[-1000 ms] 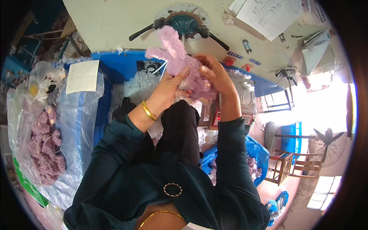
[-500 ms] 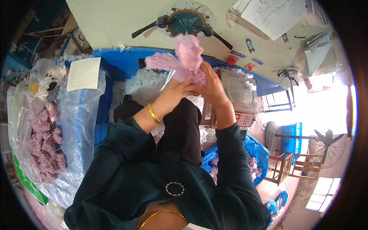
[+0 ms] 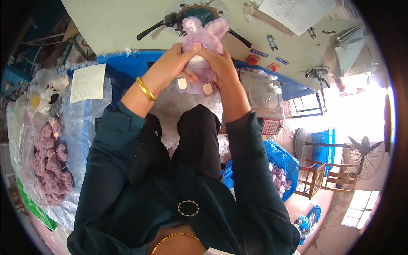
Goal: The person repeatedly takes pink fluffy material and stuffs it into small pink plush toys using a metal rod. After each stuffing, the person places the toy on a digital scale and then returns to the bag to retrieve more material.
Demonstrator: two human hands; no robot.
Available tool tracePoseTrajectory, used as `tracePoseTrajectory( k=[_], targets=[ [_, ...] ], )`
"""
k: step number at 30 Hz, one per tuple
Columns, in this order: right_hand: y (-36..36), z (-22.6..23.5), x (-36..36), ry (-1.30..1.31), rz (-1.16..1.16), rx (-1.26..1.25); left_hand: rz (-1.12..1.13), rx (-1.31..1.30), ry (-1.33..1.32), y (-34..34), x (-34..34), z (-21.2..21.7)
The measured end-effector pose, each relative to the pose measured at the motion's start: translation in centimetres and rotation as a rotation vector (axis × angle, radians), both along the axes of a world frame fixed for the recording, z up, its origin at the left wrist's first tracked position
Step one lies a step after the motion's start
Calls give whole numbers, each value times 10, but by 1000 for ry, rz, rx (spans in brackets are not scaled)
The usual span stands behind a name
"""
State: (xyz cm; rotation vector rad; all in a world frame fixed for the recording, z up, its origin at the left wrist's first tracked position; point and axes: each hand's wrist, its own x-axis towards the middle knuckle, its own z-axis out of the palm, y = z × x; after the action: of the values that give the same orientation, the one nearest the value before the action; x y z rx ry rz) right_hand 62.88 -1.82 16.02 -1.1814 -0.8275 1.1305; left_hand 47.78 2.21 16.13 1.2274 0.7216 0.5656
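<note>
A fluffy lilac plush toy [image 3: 203, 40] with two small beige feet is held up in front of me, close to a round teal machine part with black handles [image 3: 199, 12]. My left hand [image 3: 173, 63], a gold bangle on its wrist, grips the toy's left side with the thumb across its middle. My right hand [image 3: 217, 61] clasps its right side. White stuffing fibre [image 3: 178, 110] lies heaped below the hands, above my black-clad knees.
A clear plastic bag [image 3: 51, 161] at left holds purple plush skins, with a paper sheet [image 3: 87, 83] on it. A scale with a keypad [image 3: 263, 97] stands at right. A blue bag [image 3: 282, 165] of plush pieces lies lower right. Papers hang on the wall above.
The plush piece was spread and loose in both hands. Now it is gathered into a compact toy shape, held higher and nearer the round machine part.
</note>
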Motion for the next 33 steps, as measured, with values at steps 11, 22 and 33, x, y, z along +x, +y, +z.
tracePoseTrajectory(
  k=[11,22,33],
  targets=[
    [-92,-31,-23,-352,-14,113,-91,46,-89,-86,-40,-19],
    [-151,-113,281,-688,-164,-584,-164,-125,60,-89,-102,-79],
    [-178,-96,333,-664,-750,-852,145,-208,138,-99,-144,-112]
  ],
)
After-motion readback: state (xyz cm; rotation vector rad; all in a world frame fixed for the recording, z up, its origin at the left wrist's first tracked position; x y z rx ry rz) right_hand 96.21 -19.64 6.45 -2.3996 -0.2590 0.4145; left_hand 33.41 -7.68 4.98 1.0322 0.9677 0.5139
